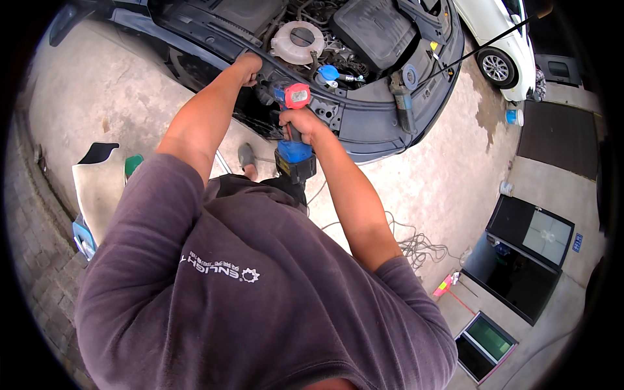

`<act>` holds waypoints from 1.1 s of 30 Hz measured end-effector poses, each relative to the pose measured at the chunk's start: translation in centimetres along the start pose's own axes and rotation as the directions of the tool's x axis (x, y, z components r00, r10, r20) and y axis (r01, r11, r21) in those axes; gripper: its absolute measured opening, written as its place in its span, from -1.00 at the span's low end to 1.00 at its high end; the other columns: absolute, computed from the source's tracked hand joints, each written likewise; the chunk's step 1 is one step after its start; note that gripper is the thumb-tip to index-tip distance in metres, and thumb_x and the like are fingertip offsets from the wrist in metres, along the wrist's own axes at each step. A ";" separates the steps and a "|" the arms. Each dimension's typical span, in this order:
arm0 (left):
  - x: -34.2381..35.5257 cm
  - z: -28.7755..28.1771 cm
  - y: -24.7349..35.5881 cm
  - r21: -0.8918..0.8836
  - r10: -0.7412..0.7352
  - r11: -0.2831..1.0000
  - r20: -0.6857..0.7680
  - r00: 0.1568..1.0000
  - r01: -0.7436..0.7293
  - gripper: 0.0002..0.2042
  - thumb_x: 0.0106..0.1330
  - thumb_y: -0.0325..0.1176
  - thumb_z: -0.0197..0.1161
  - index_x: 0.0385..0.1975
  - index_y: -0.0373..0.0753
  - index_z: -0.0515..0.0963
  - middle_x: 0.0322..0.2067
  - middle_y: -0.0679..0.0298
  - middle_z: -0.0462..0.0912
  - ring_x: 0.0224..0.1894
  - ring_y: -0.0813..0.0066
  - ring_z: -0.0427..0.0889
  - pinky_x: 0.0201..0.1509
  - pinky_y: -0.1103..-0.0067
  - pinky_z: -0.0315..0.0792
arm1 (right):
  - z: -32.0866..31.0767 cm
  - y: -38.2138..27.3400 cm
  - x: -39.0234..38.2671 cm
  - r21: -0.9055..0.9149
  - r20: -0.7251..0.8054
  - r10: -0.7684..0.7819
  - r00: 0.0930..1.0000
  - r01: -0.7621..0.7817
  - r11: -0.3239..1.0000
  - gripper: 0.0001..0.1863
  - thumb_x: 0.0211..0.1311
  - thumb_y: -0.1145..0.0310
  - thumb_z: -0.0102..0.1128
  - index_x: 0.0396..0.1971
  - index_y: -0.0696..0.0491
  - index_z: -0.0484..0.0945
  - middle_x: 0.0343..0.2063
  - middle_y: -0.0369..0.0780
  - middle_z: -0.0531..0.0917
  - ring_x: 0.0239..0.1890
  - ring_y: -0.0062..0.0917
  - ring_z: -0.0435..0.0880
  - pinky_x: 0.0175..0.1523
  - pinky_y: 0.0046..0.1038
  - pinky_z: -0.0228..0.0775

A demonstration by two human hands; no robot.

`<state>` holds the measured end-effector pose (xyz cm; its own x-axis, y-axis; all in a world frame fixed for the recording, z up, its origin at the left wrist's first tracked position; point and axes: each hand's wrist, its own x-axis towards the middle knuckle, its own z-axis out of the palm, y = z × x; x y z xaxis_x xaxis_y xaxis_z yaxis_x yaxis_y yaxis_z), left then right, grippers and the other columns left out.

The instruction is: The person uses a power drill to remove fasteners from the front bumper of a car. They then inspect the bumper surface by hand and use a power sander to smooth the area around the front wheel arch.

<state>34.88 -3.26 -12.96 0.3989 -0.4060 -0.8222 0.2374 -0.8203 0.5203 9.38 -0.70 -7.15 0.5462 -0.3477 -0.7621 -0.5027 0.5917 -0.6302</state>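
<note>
My right hand point(300, 123) is wrapped round the handle of a cordless power driver point(294, 151), blue with a reddish head and a dark battery base. The driver's head is up against the car's front corner, where the headlamp opening point(260, 107) shows bare brackets. Its tip is hidden from view. At the fender edge point(221, 64), my left hand point(249, 67) has its fingers curled in; whatever they hold cannot be made out. Just beyond it, in the engine bay, sit a round white reservoir point(298, 44) and a blue cap point(329, 72).
An angle grinder point(403, 107) lies on the dark car's front panel. A thin prop rod point(481, 49) slants up at the right. A tangled cable point(422, 246) lies on the concrete floor. A white car point(497, 62) stands beyond; a pale panel point(97, 188) is at the left.
</note>
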 end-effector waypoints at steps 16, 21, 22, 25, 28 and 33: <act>-3.9 -6.5 -2.5 0.478 0.531 0.715 0.104 0.841 -0.511 -0.74 0.31 -0.51 0.07 -0.07 -0.39 0.59 -0.43 -0.06 0.72 -0.53 0.14 0.78 -0.53 0.26 0.62 | 3.8 -7.6 -1.9 -0.874 -0.134 -0.504 0.853 0.138 0.466 -0.54 -0.03 0.32 0.48 -0.09 0.20 0.68 -0.29 -0.03 0.75 -0.34 -0.38 0.77 -0.33 -0.25 0.57; -3.4 -8.8 -4.2 0.318 0.567 0.745 0.161 0.808 -0.586 -0.80 0.34 -0.44 0.14 -0.10 -0.29 0.60 -0.40 0.06 0.69 -0.57 0.20 0.75 -0.49 0.34 0.59 | 3.9 -9.1 -1.2 -0.606 -0.136 -0.258 0.957 0.125 0.785 -0.67 0.01 0.40 0.47 -0.23 0.25 0.66 -0.44 -0.13 0.70 -0.50 -0.37 0.69 -0.45 -0.24 0.53; -3.2 -8.7 -4.4 0.305 0.581 0.736 0.174 0.795 -0.605 -0.80 0.34 -0.43 0.15 -0.10 -0.29 0.60 -0.37 0.06 0.70 -0.57 0.20 0.75 -0.47 0.34 0.59 | 3.1 -9.1 -0.6 -0.542 -0.119 -0.125 0.985 0.041 0.839 -0.71 0.03 0.42 0.45 -0.25 0.22 0.66 -0.46 -0.14 0.69 -0.52 -0.37 0.69 -0.46 -0.27 0.54; -2.7 -9.0 -5.0 0.234 0.631 0.721 0.168 0.757 -0.652 -0.81 0.34 -0.44 0.17 -0.12 -0.31 0.63 -0.29 0.08 0.71 -0.57 0.21 0.76 -0.41 0.37 0.60 | 2.3 -9.6 0.1 -0.383 -0.054 0.165 0.985 -0.173 0.907 -0.90 0.10 0.48 0.34 -0.38 0.15 0.63 -0.54 -0.15 0.66 -0.59 -0.34 0.65 -0.46 -0.28 0.56; -2.6 -9.2 -5.0 0.169 0.656 0.717 0.161 0.737 -0.676 -0.81 0.32 -0.44 0.18 -0.15 -0.32 0.65 -0.27 0.10 0.73 -0.59 0.22 0.76 -0.42 0.38 0.61 | 1.2 -9.6 0.8 -0.263 -0.006 0.289 0.957 -0.280 0.923 -0.94 0.08 0.49 0.30 -0.46 0.13 0.60 -0.60 -0.14 0.62 -0.63 -0.32 0.60 -0.44 -0.27 0.55; -3.0 -10.0 -4.5 0.102 0.613 0.767 0.176 0.770 -0.634 -0.80 0.31 -0.43 0.17 -0.18 -0.34 0.66 -0.28 0.17 0.79 -0.67 0.24 0.71 -0.51 0.40 0.60 | 1.6 -9.9 0.8 -0.279 -0.056 0.266 0.962 -0.271 0.921 -0.95 0.03 0.50 0.29 -0.51 0.10 0.58 -0.65 -0.14 0.58 -0.65 -0.31 0.57 -0.46 -0.26 0.52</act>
<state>41.46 5.69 -10.56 0.2970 -0.8866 -0.3546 -0.1613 -0.4126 0.8965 15.91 -5.73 -1.29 0.3547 -0.2178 -0.9092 -0.7982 0.4359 -0.4158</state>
